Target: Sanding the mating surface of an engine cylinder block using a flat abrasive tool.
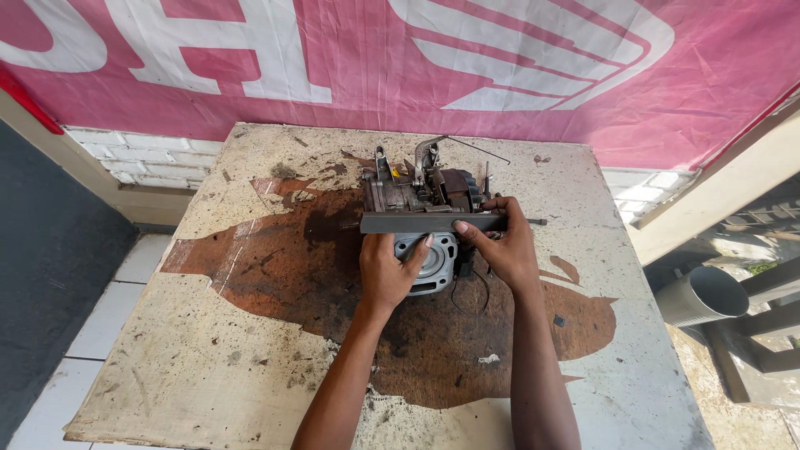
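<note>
Small engine block (417, 196) sits at the far-centre of the stained worktable (208, 358), cylinder (433, 262) pointing toward the near edge, bore facing up at the cam. Across the joint lies a flat grey bar (433, 222), running left to right, w/ a thin rod end poking out at its right tip.

Left hand (385, 271) is wrapped round the left side of the cylinder, fingers curled over its rim, thumb resting near the bore, so it's gripping the cylinder, not loose. Right hand (502, 246) is closed on the right end of the grey bar, thumb on top, fingers tucked behind it, pressing it against the engine.

Progress, as far as it shows: cylinder is on the studs or at least lined up w/ the block, and I'd judge it partly seated, though the bar hides the joint, so can't say if it's fully home. No head or cover is on the bore; it's open. A thin black wire (471, 292) trails loose on the table just right of the cylinder, unconnected at the near end. Levers and brackets stand up at the far side of the block.

Round about: pink and white banner (500, 75) hangs behind the table, white brick wall (142, 154) below it, grey pipe (700, 296) off to the right.
</note>
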